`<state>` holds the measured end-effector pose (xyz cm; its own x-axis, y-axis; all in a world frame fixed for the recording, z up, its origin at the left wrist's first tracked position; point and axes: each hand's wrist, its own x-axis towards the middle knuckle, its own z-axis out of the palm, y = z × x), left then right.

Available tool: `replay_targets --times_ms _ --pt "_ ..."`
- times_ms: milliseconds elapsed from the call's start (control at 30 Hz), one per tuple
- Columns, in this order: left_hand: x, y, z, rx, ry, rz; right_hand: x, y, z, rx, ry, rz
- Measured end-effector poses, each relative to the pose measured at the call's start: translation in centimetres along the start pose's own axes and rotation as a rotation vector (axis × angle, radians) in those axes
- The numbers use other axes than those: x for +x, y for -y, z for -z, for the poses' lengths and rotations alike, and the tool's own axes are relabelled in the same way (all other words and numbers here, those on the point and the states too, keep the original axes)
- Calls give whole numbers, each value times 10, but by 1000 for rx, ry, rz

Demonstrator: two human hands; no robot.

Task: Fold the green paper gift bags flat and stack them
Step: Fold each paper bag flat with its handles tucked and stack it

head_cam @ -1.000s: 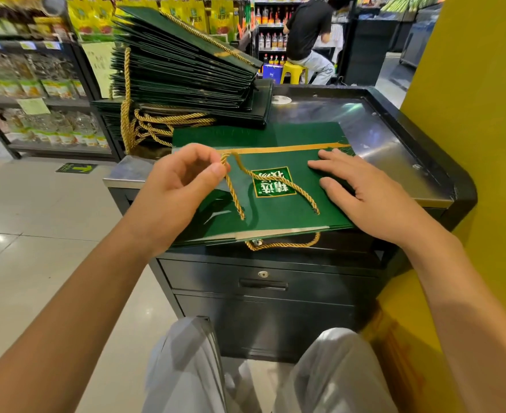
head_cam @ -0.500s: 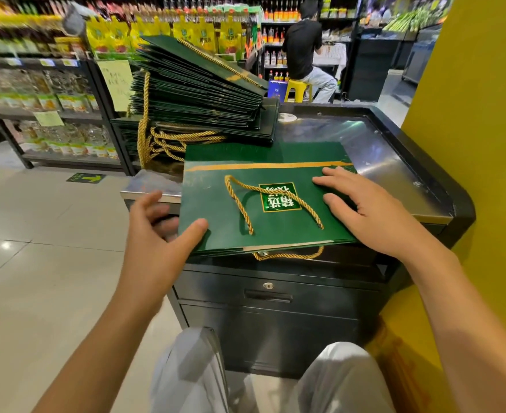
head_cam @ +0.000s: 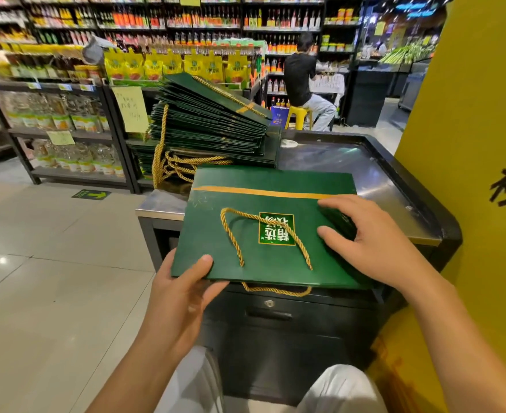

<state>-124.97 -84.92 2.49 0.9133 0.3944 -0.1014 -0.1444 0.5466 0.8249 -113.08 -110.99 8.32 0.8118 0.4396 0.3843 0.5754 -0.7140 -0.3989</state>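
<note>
- Gripping the near left corner of the bag [head_cam: 245,234], the left hand [head_cam: 183,287] now has its thumb on top and its fingers under.
- A moment ago this hand pinched the gold cord [head_cam: 300,248]. It let go and came down to the corner.
- The right hand [head_cam: 370,248] lay flat on the bag before. Now its fingers curl round the bag's right side, with the thumb on top.
- So both hands are clamped on the bag, one at each side, well apart.
- The bag is flat, front side up, over the near part of the bench [head_cam: 379,174]. Its near edge sticks out past the bench front. I cannot tell if it is lifted yet.
- The cord lies loose on top of the bag. One more loop hangs under the near edge.
- The stack [head_cam: 210,123] of flat bags sits just behind, tall and leaning.
- I think this bag is done being pressed flat, and the hands are ready to carry it.
- It likely goes on the stack next. The stack leans, so the bag could slide off if it is set down fast.
</note>
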Motion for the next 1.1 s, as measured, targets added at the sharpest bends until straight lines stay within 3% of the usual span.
replay_targets --times_ms 233,400,633,833,967,1100 --pt "7 -22 18 163 109 -65 16 10 6 -67 9 56" --pt "26 -43 19 241 178 -67 19 15 11 206 60 31" --pt "28 -47 -14 331 139 -244 4 6 4 634 -171 -200" --pt "17 -22 -44 592 252 -325 -11 -3 11 855 -405 -436" --pt "22 -16 -71 637 342 -349 -16 -12 22 885 -478 -587" --pt "50 -11 -99 746 315 -370 -12 -23 33 805 -443 -615"
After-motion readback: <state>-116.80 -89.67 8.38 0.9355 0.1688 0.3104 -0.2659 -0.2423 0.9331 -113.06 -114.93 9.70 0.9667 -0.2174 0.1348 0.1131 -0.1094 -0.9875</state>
